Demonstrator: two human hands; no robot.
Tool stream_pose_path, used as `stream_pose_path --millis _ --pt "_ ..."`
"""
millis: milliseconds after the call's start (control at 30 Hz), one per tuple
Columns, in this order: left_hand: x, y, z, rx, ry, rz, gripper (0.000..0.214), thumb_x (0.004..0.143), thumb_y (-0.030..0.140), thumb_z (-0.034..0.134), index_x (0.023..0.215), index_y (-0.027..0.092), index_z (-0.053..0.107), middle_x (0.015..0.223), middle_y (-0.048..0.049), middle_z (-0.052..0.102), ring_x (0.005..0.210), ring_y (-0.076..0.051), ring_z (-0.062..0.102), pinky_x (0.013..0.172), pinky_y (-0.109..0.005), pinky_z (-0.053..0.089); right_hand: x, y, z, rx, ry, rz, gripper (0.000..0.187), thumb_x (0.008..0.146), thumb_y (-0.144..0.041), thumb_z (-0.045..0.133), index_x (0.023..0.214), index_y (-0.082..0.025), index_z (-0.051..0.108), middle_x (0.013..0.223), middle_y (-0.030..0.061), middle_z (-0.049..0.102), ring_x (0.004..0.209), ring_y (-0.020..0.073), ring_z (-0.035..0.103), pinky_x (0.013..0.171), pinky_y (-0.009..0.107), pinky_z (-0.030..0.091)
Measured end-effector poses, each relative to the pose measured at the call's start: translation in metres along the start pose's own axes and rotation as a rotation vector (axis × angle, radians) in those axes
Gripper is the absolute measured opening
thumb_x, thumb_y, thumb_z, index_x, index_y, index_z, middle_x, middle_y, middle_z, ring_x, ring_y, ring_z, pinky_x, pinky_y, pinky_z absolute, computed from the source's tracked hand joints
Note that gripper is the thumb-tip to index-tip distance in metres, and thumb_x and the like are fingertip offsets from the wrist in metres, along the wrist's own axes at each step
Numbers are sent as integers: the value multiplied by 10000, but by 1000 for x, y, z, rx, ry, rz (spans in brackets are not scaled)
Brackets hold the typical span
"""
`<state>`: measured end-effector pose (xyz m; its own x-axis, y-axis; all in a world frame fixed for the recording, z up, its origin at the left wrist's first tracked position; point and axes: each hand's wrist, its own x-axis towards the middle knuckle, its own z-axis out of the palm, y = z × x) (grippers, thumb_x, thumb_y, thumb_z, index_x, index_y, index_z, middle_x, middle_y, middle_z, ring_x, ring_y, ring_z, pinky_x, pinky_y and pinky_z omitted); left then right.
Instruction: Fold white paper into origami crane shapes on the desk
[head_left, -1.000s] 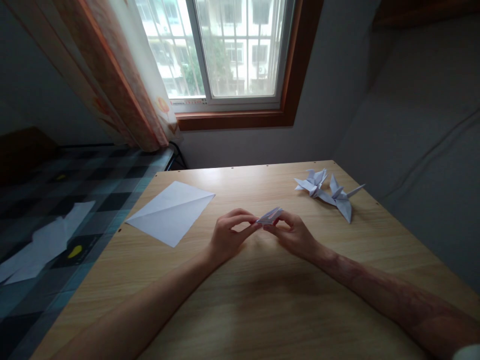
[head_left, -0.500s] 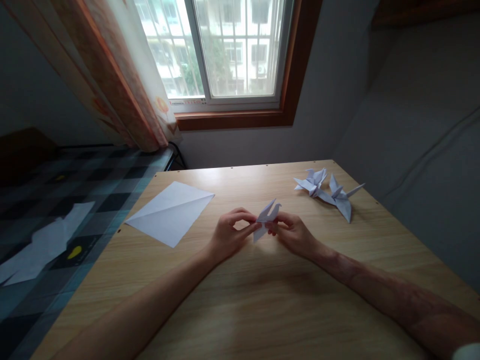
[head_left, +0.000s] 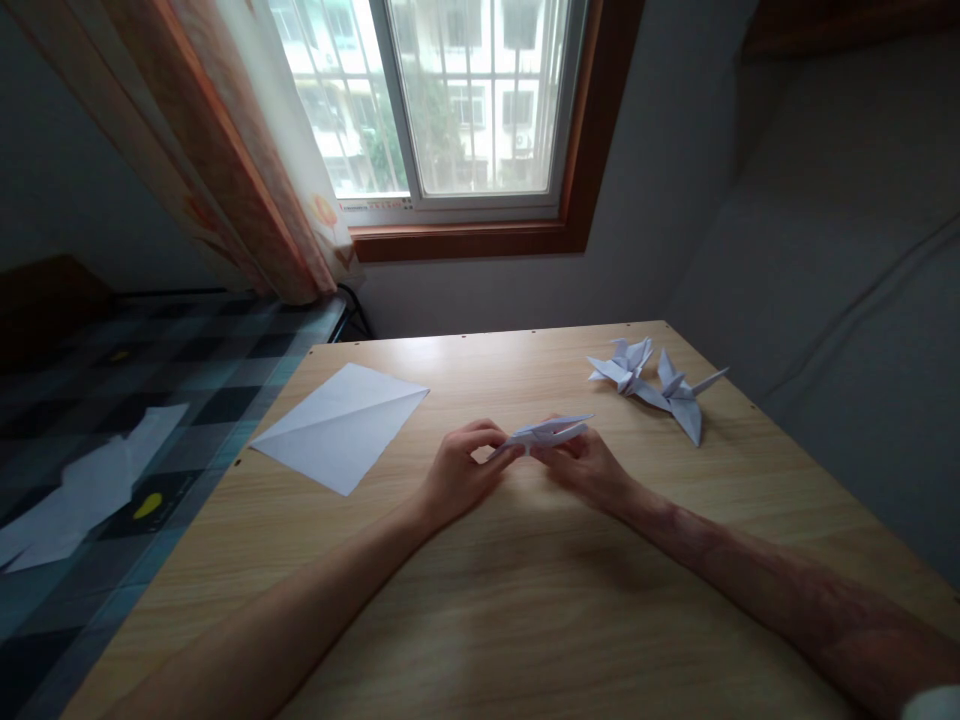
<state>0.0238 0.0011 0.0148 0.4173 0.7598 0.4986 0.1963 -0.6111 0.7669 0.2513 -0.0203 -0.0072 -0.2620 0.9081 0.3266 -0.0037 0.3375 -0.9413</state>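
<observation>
Where left hand (head_left: 463, 468) and right hand (head_left: 592, 468) meet over the counter (head_left: 480, 610): folded paper (head_left: 549, 433), white, one, pinched in both. At left: creased sheet (head_left: 345, 428), one, flat. At right rear: paper cranes (head_left: 681, 398), two.

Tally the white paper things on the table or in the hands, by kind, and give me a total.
Cranes: 2
Flat creased sheet: 1
Folded piece, between the left hand and right hand: 1
Total: 4
</observation>
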Motion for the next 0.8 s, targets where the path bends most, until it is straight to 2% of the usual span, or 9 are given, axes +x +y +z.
stream_pose_path --millis 167,333,533,800 --pt "0 3 1 -24 -8 25 165 994 298 776 893 168 787 891 -63 760 810 -160 699 747 -273 553 0 5 -4 62 66 -2 246 936 -468 857 988 -229 830 1001 61 757 957 226 708 853 352 603" --pt "0 10 -1 -20 -26 79 125 992 275 769 1057 177 812 1044 -108 783 943 -196 735 835 -322 608 -1 5 -5 41 54 -12 238 921 -463 875 940 -230 836 937 50 749 901 218 702 827 349 582" --pt "-1 6 1 2 62 147 81 957 270 829 999 203 849 960 -83 806 846 -174 757 773 -295 620 -2 2 -5 19 26 -13 197 911 -420 892 930 -229 845 938 50 756 894 207 706 802 327 564" --pt "-4 0 1 16 67 154 110 995 289 790 1016 210 865 937 -83 803 826 -170 757 726 -274 624 -1 -5 -3 1 31 -7 228 891 -448 903 955 -233 858 961 68 773 873 218 728 769 335 589"
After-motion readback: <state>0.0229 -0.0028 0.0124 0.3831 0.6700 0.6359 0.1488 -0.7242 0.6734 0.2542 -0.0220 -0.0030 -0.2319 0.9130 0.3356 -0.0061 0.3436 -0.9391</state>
